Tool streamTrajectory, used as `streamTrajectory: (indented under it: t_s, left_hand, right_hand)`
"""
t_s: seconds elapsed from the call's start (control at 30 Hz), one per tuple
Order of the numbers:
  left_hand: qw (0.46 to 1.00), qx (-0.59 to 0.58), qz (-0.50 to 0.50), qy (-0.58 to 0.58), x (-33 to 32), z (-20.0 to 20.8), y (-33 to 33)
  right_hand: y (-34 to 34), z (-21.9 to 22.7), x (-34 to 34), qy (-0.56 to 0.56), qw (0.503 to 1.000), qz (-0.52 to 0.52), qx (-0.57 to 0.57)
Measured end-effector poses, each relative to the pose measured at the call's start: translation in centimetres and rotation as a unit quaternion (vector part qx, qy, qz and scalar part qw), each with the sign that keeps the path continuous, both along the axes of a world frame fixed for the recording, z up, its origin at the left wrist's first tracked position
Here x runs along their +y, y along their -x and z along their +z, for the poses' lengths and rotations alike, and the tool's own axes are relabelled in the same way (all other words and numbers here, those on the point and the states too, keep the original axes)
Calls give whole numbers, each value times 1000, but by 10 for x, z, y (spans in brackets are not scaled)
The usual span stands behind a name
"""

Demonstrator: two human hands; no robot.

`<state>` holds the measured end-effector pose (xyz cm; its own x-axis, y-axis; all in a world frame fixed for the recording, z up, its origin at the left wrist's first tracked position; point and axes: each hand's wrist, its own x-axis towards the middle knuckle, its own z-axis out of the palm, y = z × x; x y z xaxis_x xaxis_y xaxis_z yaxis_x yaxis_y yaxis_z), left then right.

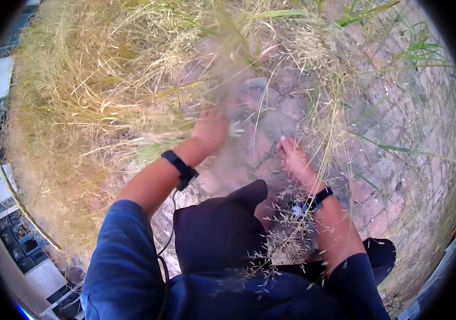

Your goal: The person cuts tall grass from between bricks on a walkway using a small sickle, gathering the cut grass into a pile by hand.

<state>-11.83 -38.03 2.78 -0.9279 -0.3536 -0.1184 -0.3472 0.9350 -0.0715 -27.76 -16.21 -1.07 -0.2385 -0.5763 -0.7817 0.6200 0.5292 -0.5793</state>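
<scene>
My left hand [212,128] reaches into the edge of the tall dry grass [105,101]. Motion smears its fingers, so their grip cannot be read. To its right, my right hand [295,160] is held low over the bare reddish ground [270,122], its fingers curled closed. Whatever they hold, if anything, is hidden. Thin seeded grass stalks [326,144] cross in front of the right hand and wrist. Ahead of both hands lies a pale grey curved shape [254,82], too blurred to name.
Dark-clothed knees [220,229] are bent close below the hands. A black cable [172,229] hangs beside my left arm. At the far left stand a long thin stalk [9,181] and a pale building with a window [22,240]. Green blades [425,53] grow at upper right.
</scene>
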Motion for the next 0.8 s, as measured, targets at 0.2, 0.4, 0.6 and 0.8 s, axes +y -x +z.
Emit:
streamTrajectory:
  t_s: [0.2,0.4,0.6,0.8]
  left_hand:
    - [952,-286,97,-54,-52,-4,-4]
    - [910,-222,283,-207,-54,-14,11]
    - [950,-180,140,-214,-34,-13,-30]
    - [956,-61,38,-284,16,-11,28]
  right_hand:
    - [-44,-11,-60,17,993,117,27]
    - [-47,-92,-36,42,925,218,309]
    - [-51,-4,61,85,982,139,95]
    - [-7,-53,117,113,970,-188,-105]
